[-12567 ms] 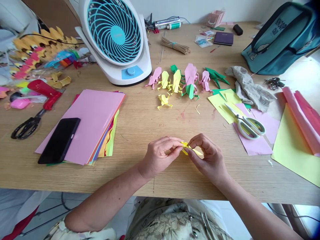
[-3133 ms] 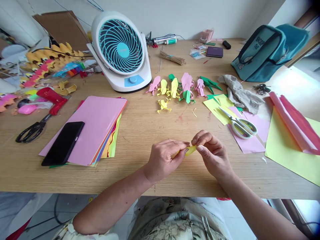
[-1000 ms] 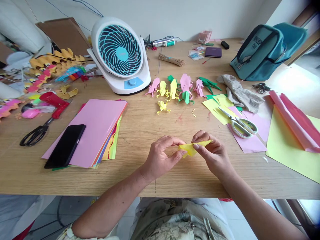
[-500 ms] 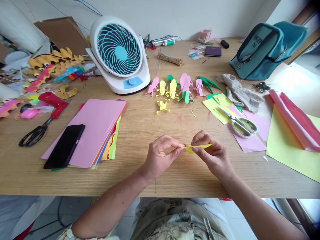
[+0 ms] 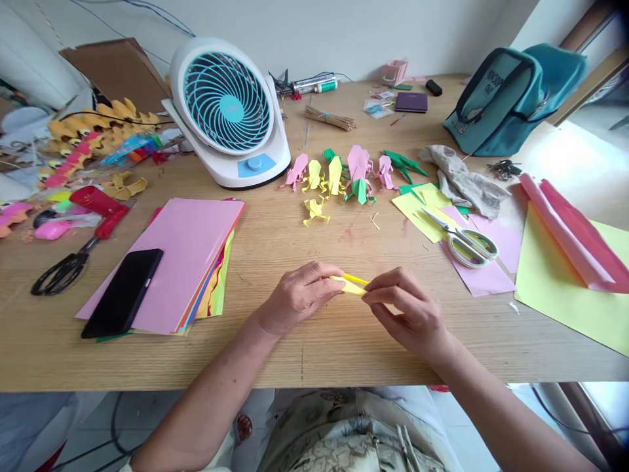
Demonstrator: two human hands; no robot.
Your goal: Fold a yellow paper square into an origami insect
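A small piece of folded yellow paper is held between my two hands above the front of the wooden table. My left hand pinches its left end, and my right hand pinches the right end between thumb and fingers. Parts of the paper are hidden behind the fingertips. Beyond the hands sits a small yellow origami frog. Several more folded paper figures stand behind it, among them a large pink one and a green one.
Scissors lie on paper scraps at the right, near yellow sheets. At the left, a black phone rests on stacked coloured paper, beside red-handled scissors. A fan and a teal bag stand farther back.
The folded paper has been turned in the hands, so a paler face and a bright edge now show. Both hands have shifted slightly left, with the fingers regripping the ends.
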